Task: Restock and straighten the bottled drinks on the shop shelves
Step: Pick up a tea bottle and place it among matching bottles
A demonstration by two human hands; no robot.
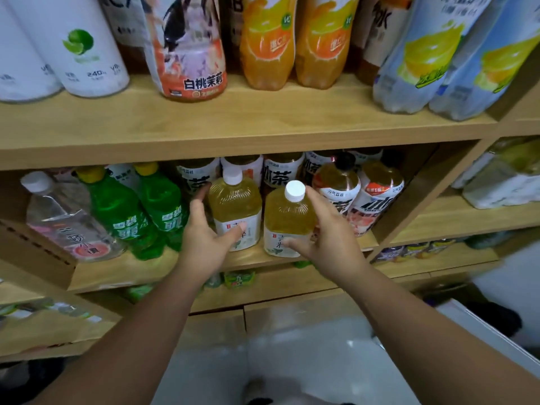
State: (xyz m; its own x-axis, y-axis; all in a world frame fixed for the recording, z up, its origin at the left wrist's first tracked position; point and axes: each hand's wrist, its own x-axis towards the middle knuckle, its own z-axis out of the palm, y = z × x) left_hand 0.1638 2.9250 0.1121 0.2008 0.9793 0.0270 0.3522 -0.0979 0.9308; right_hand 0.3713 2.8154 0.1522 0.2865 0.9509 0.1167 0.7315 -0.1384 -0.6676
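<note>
Left hand (204, 229) is spread wide, fingers fairly straight. The thumb lies across the label of the left tea bottle (235, 209) and the fingers run up that bottle's outer side. It is not clamped.

Right hand (328, 238) is wrapped on the right tea bottle (289, 217), thumb low on the label and fingers up by the shoulder near the white cap.

Both tea bottles stand upright between the 2 hands, near the front of the shelf board (122, 273). There is only a narrow gap between them. The board's front edge sits just below both wrists, with a thin bare strip ahead of the bottle bases.

Outboard of the left hand, 2 green bottles (140, 211) stand close to its fingers. A clear bottle (55, 217) leans further out.

Outboard of the right hand, 2 dark-capped tea bottles (359, 194) are packed just behind its fingers. Beyond them is a little bare board and then the upright divider (415, 200).

Past the fingertips stands a back row of white-labelled bottles (280, 168), with no free room behind the tea bottles.

Above the hands, the upper board (233, 147) hangs close over the caps, so headroom is tight. Orange juice bottles (292, 39) stand on top of it, set back from its edge.
</note>
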